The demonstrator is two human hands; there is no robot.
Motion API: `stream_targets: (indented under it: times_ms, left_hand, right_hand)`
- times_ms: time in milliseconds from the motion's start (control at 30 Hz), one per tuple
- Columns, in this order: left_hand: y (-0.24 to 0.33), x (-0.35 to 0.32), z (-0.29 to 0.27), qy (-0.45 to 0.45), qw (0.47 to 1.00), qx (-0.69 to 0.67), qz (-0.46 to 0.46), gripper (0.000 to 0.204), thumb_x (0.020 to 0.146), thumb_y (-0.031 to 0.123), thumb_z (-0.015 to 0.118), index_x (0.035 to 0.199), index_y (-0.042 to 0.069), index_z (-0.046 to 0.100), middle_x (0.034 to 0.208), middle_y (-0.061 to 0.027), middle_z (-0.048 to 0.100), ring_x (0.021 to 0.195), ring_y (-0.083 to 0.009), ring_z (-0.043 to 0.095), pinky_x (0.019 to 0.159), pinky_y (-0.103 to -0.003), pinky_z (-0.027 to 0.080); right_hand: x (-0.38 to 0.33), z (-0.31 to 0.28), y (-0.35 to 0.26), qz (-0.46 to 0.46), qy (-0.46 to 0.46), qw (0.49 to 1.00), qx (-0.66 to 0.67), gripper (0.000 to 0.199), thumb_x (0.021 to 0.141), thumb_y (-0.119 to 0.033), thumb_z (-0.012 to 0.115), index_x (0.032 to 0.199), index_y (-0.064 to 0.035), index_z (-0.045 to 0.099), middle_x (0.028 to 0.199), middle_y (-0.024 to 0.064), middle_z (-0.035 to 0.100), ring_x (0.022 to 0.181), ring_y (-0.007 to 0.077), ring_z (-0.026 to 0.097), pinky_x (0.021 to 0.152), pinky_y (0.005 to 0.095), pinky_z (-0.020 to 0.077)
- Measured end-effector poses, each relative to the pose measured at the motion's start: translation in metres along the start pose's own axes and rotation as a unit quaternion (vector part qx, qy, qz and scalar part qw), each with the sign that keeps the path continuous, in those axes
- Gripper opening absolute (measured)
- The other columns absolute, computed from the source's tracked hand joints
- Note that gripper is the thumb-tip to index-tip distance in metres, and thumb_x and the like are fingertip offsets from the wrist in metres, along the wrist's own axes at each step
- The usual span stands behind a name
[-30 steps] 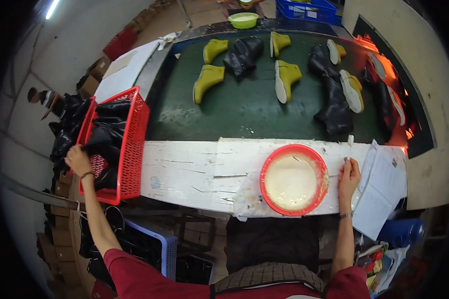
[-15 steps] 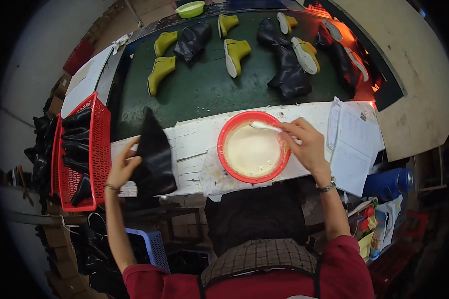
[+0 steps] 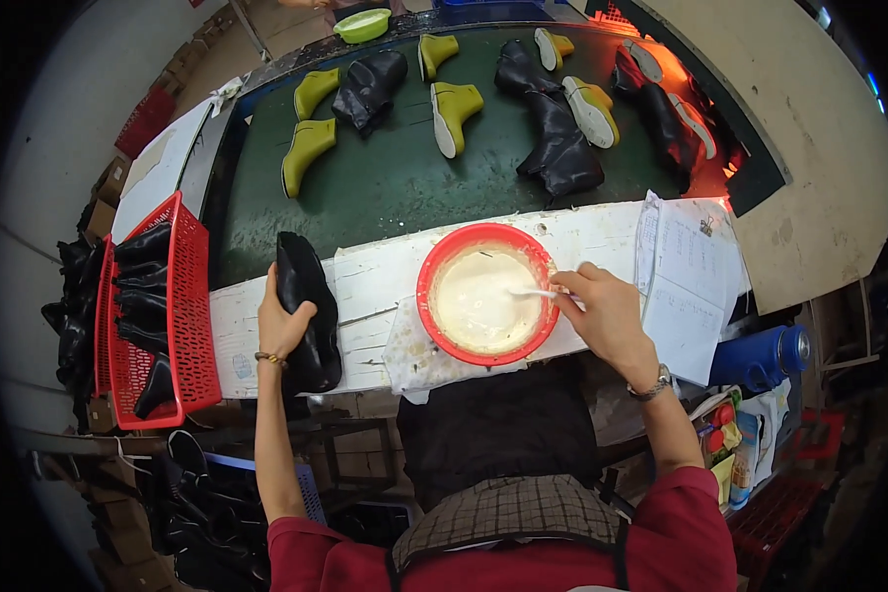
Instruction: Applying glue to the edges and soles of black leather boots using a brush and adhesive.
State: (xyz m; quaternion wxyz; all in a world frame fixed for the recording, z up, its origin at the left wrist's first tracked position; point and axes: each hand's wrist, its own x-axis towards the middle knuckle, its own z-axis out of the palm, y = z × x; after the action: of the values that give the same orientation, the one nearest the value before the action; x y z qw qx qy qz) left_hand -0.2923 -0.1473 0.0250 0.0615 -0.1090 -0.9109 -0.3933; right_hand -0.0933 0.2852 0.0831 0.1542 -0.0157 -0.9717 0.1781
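Note:
At the left end of the white work surface, my left hand [image 3: 284,324] is closed on a black leather boot upper [image 3: 311,350], thumb on its near face and fingers behind. My right hand [image 3: 610,314] pinches the handle of a small white brush [image 3: 535,293]. The brush's head is sunk out of sight in cream-coloured glue-like liquid [image 3: 474,311]. This liquid partly fills a red plastic bowl [image 3: 427,318], which stands on a stained cloth [image 3: 402,355].
Several yellow boot forms [image 3: 309,148] and black uppers [image 3: 370,89] lie on the green conveyor belt [image 3: 365,187] beyond. A glowing heater [image 3: 683,69] stands far right. Left is a red basket [image 3: 193,316] of black uppers; right are papers [image 3: 696,286] and a blue flask [image 3: 760,357].
My left hand has turned the boot upper from its pointed, raised pose to a lower, rounded side. The brush has gone from the bowl's rim into the liquid. A person shows at the top.

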Motion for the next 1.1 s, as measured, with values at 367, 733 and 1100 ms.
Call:
stream_targets:
  times_ms: [367,733,1100]
  left_hand:
    - [0.135,-0.032,-0.029,-0.214,0.943,-0.208,-0.149,0.031,0.079,0.009,0.084,0.104,-0.006,0.073,0.092,-0.0062,0.075,0.082,-0.0107,0.068,0.076,-0.027,0.056]
    - [0.169,-0.044,-0.009,-0.435,0.829,-0.308,-0.171,0.03,0.076,0.006,0.087,0.101,-0.006,0.075,0.088,-0.0091,0.076,0.078,-0.0132,0.071,0.074,-0.027,0.059]
    - [0.167,-0.045,-0.012,-0.212,0.91,-0.33,-0.136,0.022,0.084,0.005,0.081,0.102,-0.007,0.074,0.09,-0.0083,0.076,0.078,-0.0116,0.07,0.072,-0.026,0.057]
  right_hand:
    - [-0.003,0.001,0.028,0.025,0.134,0.972,0.189,0.012,0.088,-0.007,0.076,0.099,-0.0038,0.076,0.085,0.0069,0.065,0.074,0.0203,0.065,0.064,0.0314,0.0489]
    - [0.057,0.002,-0.015,-0.188,0.06,0.938,0.286,0.021,0.078,-0.012,0.086,0.098,-0.0121,0.082,0.089,0.0005,0.068,0.089,0.016,0.059,0.085,0.031,0.0402]
    - [0.034,0.02,-0.032,-0.131,0.07,0.944,0.293,0.02,0.078,-0.014,0.086,0.097,-0.0113,0.082,0.089,-0.0002,0.067,0.089,0.0135,0.059,0.085,0.0313,0.0375]
